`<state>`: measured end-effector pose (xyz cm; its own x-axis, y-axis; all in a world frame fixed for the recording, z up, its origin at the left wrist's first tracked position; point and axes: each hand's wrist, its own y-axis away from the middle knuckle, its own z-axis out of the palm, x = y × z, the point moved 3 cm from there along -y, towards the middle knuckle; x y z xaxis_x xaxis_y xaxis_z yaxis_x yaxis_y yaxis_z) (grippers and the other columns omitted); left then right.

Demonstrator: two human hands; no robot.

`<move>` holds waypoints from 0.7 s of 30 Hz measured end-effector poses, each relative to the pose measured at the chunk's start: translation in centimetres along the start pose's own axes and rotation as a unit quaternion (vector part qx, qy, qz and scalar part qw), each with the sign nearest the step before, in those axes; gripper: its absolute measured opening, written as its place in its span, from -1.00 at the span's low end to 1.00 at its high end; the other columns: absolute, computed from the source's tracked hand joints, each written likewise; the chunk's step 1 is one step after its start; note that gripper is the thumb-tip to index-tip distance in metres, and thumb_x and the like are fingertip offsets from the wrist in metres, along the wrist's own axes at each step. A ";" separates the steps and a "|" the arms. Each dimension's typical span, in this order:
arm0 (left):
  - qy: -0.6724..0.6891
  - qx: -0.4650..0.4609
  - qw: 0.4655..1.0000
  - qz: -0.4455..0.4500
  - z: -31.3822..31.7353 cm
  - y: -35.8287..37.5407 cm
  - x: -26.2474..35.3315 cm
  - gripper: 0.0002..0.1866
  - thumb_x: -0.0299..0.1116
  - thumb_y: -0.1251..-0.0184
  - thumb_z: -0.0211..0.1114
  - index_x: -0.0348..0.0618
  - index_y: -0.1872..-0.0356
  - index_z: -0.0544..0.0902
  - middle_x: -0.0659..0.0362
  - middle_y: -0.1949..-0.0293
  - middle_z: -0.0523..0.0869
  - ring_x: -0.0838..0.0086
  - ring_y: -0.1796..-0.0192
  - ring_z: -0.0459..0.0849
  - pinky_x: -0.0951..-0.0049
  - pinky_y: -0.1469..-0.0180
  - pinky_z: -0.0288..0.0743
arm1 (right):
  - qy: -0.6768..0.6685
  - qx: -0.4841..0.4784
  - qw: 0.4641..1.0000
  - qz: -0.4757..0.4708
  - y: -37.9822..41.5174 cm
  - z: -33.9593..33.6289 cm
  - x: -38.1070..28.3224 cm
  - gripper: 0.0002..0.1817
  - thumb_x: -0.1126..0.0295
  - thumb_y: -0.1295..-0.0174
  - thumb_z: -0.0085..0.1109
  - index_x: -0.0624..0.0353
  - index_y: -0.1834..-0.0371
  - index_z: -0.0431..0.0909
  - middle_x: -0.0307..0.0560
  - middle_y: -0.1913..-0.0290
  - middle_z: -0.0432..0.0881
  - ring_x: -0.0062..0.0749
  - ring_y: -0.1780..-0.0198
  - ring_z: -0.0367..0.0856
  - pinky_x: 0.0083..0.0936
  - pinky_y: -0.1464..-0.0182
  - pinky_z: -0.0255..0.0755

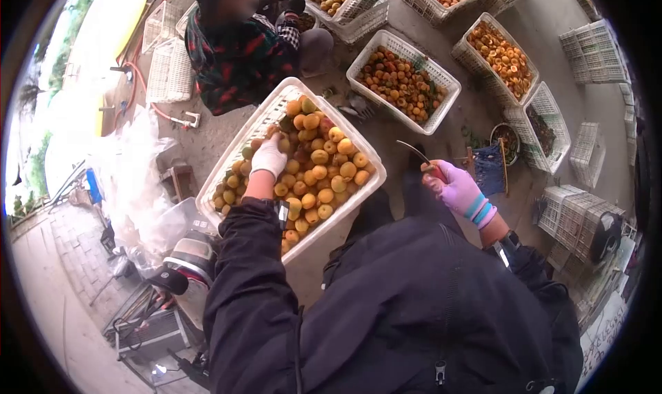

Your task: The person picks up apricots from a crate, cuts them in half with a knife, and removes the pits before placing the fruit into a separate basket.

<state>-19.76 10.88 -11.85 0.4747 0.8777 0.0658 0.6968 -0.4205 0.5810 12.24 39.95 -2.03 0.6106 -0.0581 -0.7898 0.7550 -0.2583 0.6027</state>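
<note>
A white plastic crate [293,85] full of orange-yellow apricots [319,156] stands in front of me, tilted across the view. My left hand [267,159], in a white glove, reaches into its upper left part. Its fingers are closed around a reddish-brown apricot [272,130], partly hidden among the other fruit. To the right of the crate, my right hand [458,189] wears a purple glove with a blue band. It is closed on the reddish handle of a curved knife [412,150], whose thin blade points up and left.
Another person [241,56] sits beyond the crate. A second fruit crate [441,121] and a crate of cut fruit [496,52] stand at the upper right. A bucket [507,142] and a blue-covered stool [488,170] are right of my hand. Plastic sheeting [131,180] hangs left.
</note>
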 end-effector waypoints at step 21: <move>0.870 0.098 0.477 0.082 2.3 16.6 4.1 -0.36 -0.46 -0.26 0.39 -0.09 -0.34 0.31 0.22 -0.08 0.55 0.51 -0.09 0.55 0.50 -0.17 0.49 | 0.066 -0.087 0.977 -0.183 -4.3 18.1 -5.1 -0.58 0.05 -0.48 -0.10 0.24 0.00 0.46 0.04 0.26 0.65 -0.12 0.17 0.65 -0.36 0.10 0.48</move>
<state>-5.00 7.02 -3.78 -0.5131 -0.3793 0.7700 0.8452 -0.3795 0.3763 1.53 23.96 -2.64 0.3085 0.1345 -0.9417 0.9509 -0.0695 0.3016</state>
